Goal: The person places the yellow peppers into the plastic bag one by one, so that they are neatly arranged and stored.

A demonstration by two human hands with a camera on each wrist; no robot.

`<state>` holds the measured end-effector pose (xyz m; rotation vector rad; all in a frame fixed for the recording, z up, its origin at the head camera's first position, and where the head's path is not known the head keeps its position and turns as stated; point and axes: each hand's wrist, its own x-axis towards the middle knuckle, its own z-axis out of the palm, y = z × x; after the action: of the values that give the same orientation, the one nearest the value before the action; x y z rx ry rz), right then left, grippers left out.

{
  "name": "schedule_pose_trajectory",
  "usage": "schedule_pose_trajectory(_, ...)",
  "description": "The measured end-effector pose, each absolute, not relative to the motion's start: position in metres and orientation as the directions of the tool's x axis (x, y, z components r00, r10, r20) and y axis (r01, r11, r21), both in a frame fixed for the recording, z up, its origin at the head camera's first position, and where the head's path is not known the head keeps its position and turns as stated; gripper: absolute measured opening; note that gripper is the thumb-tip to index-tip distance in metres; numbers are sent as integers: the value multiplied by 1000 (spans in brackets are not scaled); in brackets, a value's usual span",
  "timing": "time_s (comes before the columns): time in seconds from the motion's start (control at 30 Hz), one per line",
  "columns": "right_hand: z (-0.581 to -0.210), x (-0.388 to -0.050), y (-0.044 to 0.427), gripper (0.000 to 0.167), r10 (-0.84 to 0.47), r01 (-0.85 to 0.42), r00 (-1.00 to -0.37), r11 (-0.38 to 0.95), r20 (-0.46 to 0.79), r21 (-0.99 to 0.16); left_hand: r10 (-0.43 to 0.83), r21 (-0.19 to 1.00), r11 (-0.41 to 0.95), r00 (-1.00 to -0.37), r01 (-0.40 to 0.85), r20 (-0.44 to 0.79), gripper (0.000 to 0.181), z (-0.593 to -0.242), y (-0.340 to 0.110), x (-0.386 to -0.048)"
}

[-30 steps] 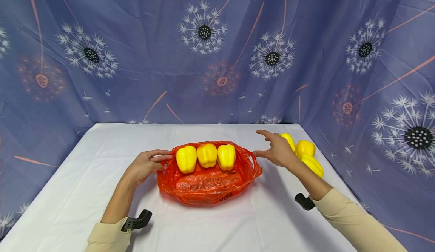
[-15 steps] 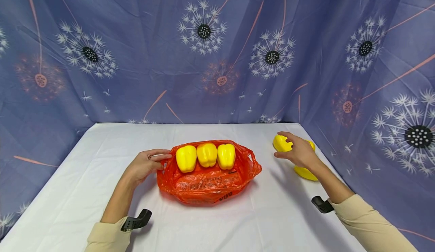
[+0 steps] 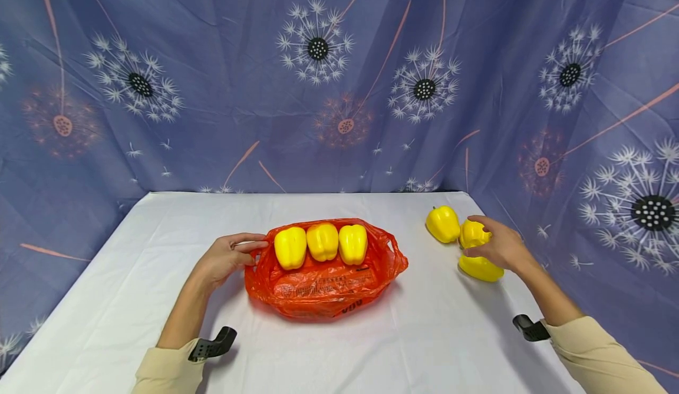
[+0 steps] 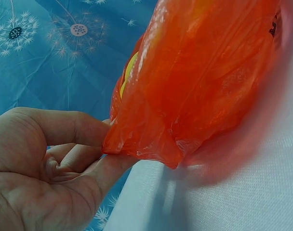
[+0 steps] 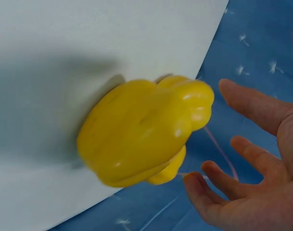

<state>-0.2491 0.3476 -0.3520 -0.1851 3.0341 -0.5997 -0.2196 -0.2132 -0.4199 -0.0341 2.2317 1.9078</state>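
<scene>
A red plastic bag lies with its mouth spread, three yellow bell peppers in a row inside along its far side. My left hand pinches the bag's left edge between thumb and fingers, as the left wrist view shows too. Three more yellow peppers form a group at the table's right. Over that group's right side, my right hand hovers with thumb and fingers spread; in the right wrist view the hand is beside a pepper, holding nothing.
A white cloth covers the table. Behind and on both sides hangs a blue curtain with dandelion prints, close beyond the peppers at the right edge. The bag's right handle loop stands loose.
My right hand has left the bag's right handle and moved right, past the nearest loose pepper, to the other two. The left hand has kept its pinch on the bag.
</scene>
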Motion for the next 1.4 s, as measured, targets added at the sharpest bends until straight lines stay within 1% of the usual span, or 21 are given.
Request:
schedule_pose_trajectory(0.3, -358, -247, 366, 86, -99, -44, -985, 934, -140, -354, 127, 978, 161, -980, -134, -155, 59, -419, -213, -218)
schedule_pose_trajectory(0.43, -361, -246, 372, 85, -101, -37, -981, 938, -168, -344, 126, 978, 156, -979, -137, -158, 59, -419, -213, -218)
schedule_pose_trajectory(0.63, -365, -247, 377, 85, -88, -7, -975, 931, -204, -366, 114, 976, 164, -980, -146, -166, 58, -419, -213, -219)
schedule_pose_trajectory(1.07, -372, -247, 380, 85, -106, -22, -973, 927, -205, -375, 112, 975, 163, -979, -149, -168, 59, -421, -214, -220)
schedule_pose_trajectory(1.4, -371, -248, 376, 83, -109, -19, -969, 928, -221, -373, 110, 976, 162, -980, -148, -167, 58, -421, -213, -220)
